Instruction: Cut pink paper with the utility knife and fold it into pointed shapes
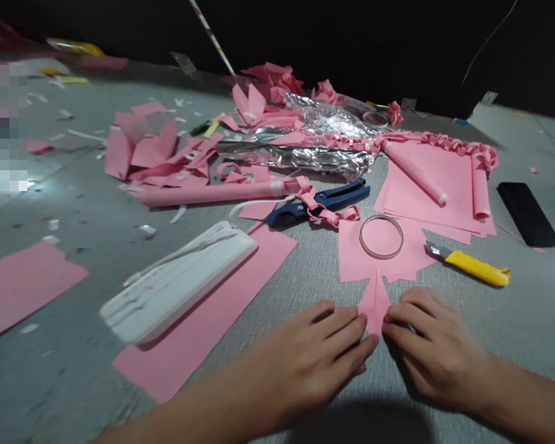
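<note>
A small folded piece of pink paper, with a crease down its middle and a pointed far end, lies on the grey table between my hands. My left hand has its fingers pressed together at the paper's left edge. Closed fingers of my right hand pinch the right edge. Just beyond, a thin ring rests on cut pink paper. To the right of that lies a yellow utility knife with its blade out.
A white oblong box with a cord sits on a pink sheet at left. Blue-handled pliers, a paper chain, crumpled foil and pink rolls lie beyond. A black phone is at right.
</note>
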The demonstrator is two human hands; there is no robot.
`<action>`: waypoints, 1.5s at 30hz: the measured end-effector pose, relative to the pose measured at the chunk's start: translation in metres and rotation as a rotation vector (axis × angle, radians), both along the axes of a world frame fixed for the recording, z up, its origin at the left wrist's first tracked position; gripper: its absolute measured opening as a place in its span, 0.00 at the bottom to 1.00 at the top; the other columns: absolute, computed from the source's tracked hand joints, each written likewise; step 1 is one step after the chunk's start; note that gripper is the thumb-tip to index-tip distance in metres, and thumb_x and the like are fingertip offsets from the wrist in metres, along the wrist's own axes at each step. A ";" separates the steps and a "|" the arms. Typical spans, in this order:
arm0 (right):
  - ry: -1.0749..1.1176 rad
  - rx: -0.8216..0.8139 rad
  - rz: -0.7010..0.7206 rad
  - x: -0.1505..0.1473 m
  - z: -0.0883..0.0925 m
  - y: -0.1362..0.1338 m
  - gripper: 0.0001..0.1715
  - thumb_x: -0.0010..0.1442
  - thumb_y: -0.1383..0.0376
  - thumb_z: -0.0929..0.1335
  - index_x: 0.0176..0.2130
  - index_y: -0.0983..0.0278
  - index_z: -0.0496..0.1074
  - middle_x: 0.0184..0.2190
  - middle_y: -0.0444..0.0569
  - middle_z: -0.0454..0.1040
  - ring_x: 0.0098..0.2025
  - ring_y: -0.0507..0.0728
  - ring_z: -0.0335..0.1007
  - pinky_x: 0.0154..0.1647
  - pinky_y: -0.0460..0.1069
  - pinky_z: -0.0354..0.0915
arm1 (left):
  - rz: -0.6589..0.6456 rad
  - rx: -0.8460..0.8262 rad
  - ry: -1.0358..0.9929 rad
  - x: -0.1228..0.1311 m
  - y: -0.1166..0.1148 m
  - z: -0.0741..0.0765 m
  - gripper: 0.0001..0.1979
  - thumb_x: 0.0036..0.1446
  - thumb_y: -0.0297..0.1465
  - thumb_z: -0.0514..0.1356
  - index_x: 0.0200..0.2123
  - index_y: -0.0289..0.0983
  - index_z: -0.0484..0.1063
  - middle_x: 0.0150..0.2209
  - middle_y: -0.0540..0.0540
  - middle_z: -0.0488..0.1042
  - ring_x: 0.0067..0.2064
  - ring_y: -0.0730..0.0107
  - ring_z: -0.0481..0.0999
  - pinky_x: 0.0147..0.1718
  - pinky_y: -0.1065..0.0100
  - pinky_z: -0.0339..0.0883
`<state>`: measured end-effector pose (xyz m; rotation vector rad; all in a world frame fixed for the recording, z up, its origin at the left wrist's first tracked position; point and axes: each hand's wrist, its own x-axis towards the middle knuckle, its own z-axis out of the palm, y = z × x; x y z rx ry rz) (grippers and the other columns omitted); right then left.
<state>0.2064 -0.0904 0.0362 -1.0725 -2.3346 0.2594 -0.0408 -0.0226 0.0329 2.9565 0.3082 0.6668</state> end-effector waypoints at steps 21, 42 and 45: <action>-0.041 -0.008 0.159 0.002 -0.009 -0.005 0.10 0.59 0.77 0.67 0.38 0.65 0.76 0.35 0.50 0.79 0.35 0.58 0.68 0.38 0.56 0.66 | 0.003 -0.032 -0.045 -0.005 0.002 -0.006 0.11 0.79 0.30 0.58 0.44 0.35 0.79 0.46 0.44 0.84 0.50 0.56 0.82 0.52 0.56 0.72; -0.014 -0.039 0.047 -0.001 -0.001 0.002 0.13 0.72 0.78 0.64 0.46 0.67 0.76 0.41 0.54 0.82 0.43 0.61 0.73 0.48 0.58 0.70 | -0.007 0.001 -0.060 -0.009 0.012 -0.002 0.17 0.77 0.20 0.50 0.50 0.31 0.80 0.48 0.40 0.85 0.50 0.58 0.83 0.49 0.57 0.73; -0.005 -0.055 0.049 -0.002 -0.001 0.002 0.13 0.71 0.77 0.63 0.46 0.67 0.76 0.41 0.54 0.82 0.43 0.61 0.73 0.48 0.57 0.70 | 0.009 -0.027 -0.046 -0.009 0.011 -0.001 0.16 0.76 0.20 0.51 0.50 0.31 0.79 0.49 0.40 0.85 0.50 0.58 0.83 0.49 0.57 0.73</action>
